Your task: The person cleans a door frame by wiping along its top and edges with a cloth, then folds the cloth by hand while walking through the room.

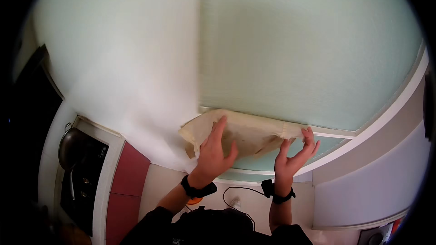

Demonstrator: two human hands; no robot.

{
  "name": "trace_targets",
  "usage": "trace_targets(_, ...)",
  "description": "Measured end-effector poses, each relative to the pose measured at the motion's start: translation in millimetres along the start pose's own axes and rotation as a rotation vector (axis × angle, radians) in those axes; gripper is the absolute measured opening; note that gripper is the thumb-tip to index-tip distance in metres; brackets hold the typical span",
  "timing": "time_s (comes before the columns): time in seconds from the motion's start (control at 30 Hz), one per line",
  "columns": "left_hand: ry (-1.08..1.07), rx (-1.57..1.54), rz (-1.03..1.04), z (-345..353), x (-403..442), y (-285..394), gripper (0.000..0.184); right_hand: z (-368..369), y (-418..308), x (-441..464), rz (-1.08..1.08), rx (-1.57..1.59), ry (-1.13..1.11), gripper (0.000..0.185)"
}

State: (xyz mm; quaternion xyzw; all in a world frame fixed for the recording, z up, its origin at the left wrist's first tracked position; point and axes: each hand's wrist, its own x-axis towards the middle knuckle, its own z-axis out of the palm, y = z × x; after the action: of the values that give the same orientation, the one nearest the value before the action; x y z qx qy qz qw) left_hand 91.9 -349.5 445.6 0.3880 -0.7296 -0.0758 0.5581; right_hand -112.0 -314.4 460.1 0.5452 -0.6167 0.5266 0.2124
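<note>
A cream-coloured sheet of cloth or paper (245, 124), with brownish stains, lies along the lower rail of a frosted glass door. Its left end is folded and sticks out from the rail; its lower edge hangs loose. My left hand (212, 154) is in front of the sheet's left half, thumb and fingers apart. Whether its fingertips touch the sheet is unclear. At the sheet's right end is my right hand (293, 156), with curved fingers close to the upper edge and the thumb by the lower edge. A gap shows between that thumb and the fingers.
The frosted glass door (295, 50) stands in front, beside a white wall (122, 54). To the left, a pan (71, 147) sits on a black stove (84, 186) above red cabinets (127, 177). A pale curved panel (372, 181) is at right. A black cable (240, 188) runs between my wrists.
</note>
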Motion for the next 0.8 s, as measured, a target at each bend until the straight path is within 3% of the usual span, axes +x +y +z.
trace_targets(0.17,0.098,0.067,0.085,90.8,-1.9,50.3,0.069,-42.9,85.2,23.7,-0.015,-0.031,0.022,0.045)
trace_targets(0.47,0.056,0.128,0.224,197.2,-1.0,124.1,0.061,-101.8,192.4,47.2,0.026,-0.162,0.096,0.045)
trace_targets(0.8,-0.002,-0.001,0.284,163.3,11.2,120.1,0.054,-72.2,147.0,37.4,0.052,-0.018,0.09,0.05)
